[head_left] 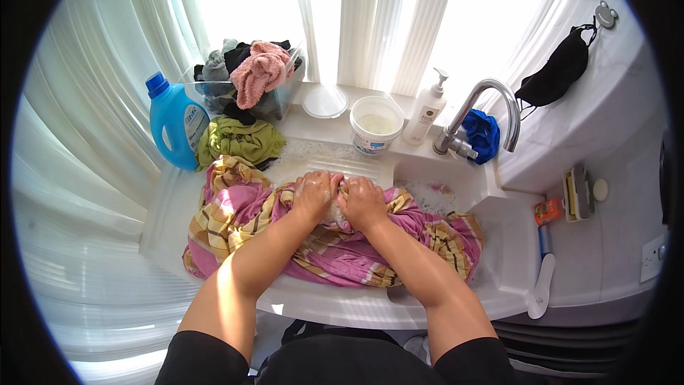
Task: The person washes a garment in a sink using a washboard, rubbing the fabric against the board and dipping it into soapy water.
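A wet pink cloth with yellow and brown plaid (342, 260) lies bunched across the white laundry sink (509, 264). My left hand (315, 194) and my right hand (362, 201) meet at its far middle, over the washboard part (367, 169). Both hands are closed on folds of the cloth, with suds on the fingers and between them. The cloth spreads to the left of my hands and hangs down into the basin on the right, where soapy water (436, 198) shows. The exact folds in my grip are partly hidden by my fingers.
Behind the sink stand a blue detergent bottle (171, 125), green cloth (239, 141), a clear bin of clothes (285, 93), a white tub (375, 128), its lid (325, 102), a pump bottle (425, 110) and the faucet (481, 110). A white-handled brush (543, 285) lies on the right edge.
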A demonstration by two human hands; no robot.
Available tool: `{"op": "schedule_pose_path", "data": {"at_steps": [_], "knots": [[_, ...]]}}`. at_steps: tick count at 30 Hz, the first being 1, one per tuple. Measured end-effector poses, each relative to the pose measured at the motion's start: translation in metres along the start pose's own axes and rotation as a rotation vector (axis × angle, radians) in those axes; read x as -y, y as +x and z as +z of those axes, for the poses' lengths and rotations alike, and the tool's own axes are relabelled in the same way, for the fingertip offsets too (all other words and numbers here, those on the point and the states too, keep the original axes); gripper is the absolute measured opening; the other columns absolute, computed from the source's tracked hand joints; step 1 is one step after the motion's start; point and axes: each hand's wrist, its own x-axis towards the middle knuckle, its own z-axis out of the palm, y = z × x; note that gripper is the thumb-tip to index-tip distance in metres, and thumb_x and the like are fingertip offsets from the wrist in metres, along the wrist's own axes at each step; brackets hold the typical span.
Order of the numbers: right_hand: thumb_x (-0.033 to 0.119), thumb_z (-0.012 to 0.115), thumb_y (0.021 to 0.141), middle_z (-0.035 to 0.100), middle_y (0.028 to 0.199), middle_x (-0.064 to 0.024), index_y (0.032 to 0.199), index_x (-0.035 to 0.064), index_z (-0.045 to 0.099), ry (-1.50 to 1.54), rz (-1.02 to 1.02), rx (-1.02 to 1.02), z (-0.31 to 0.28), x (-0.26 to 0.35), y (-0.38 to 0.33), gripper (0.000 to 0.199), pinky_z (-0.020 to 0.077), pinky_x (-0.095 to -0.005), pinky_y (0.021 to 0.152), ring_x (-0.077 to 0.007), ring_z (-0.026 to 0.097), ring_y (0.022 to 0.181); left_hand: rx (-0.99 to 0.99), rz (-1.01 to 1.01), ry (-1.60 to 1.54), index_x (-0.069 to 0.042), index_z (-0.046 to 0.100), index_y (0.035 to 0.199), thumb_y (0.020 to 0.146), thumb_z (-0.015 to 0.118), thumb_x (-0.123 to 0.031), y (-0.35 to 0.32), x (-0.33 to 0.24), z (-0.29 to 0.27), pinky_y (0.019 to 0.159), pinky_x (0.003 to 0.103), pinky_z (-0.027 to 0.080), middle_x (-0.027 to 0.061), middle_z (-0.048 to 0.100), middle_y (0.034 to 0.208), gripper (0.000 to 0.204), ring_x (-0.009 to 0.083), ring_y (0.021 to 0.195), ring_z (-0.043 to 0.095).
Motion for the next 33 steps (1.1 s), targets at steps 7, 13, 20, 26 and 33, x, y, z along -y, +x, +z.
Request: {"op": "schedule_pose_path", "data": {"at_steps": [7, 13, 20, 26, 33], "knots": [[0.040, 0.066, 0.085, 0.067, 0.097, -0.0186, 0.120, 0.0035, 0.061, 0.206, 0.009, 0.445, -0.058, 0.015, -0.002, 0.051, 0.0455, -0.0494, 0.084, -0.0386, 0.061, 0.094, 0.361, -0.190, 0.217, -0.013, 0.070, 0.116, 0.086, 0.055, -0.064, -0.019, -0.014, -0.064, 0.095, 0.058, 0.035, 0.0231, 0.060, 0.106, 0.061, 0.0409, 0.106, 0.054], [0.053, 0.072, 0.075, 0.057, 0.106, -0.0119, 0.121, 0.0082, 0.057, 0.118, -0.502, -0.073, -0.088, 0.025, -0.102, 0.067, 0.0384, -0.0428, 0.089, -0.0295, 0.055, 0.097, 0.058, 0.545, 0.136, -0.014, 0.067, 0.111, 0.081, 0.066, -0.055, -0.120, -0.018, -0.119, 0.092, 0.050, 0.034, 0.0105, 0.057, 0.109, 0.050, 0.0311, 0.106, 0.051], [0.032, 0.057, 0.089, 0.063, 0.106, -0.0154, 0.120, 0.0022, 0.059, -0.064, 0.020, -0.107, 0.004, -0.003, 0.027, 0.043, 0.0474, -0.0503, 0.084, -0.0367, 0.061, 0.097, -0.085, -0.128, 0.221, -0.009, 0.071, 0.086, 0.092, 0.057, -0.051, 0.005, 0.006, -0.005, 0.081, 0.054, 0.044, 0.0159, 0.063, 0.102, 0.045, 0.0358, 0.098, 0.056], [0.048, 0.064, 0.082, 0.060, 0.122, -0.0208, 0.116, 0.0037, 0.062, 0.251, -0.247, 0.416, -0.054, 0.012, -0.011, 0.056, 0.0465, -0.0510, 0.087, -0.0386, 0.060, 0.107, 0.176, 0.051, 0.178, -0.006, 0.071, 0.091, 0.087, 0.060, -0.057, -0.054, 0.014, -0.051, 0.085, 0.055, 0.040, 0.0172, 0.060, 0.104, 0.052, 0.0395, 0.100, 0.053], [0.041, 0.078, 0.067, 0.058, 0.106, -0.0100, 0.108, 0.0096, 0.059, 0.145, -0.576, -0.052, -0.041, 0.022, -0.074, 0.055, 0.0412, -0.0453, 0.086, -0.0291, 0.056, 0.102, -0.040, 0.347, 0.168, -0.012, 0.069, 0.089, 0.083, 0.066, -0.047, -0.104, -0.018, -0.079, 0.084, 0.049, 0.037, 0.0096, 0.060, 0.090, 0.036, 0.0283, 0.094, 0.056]]}}
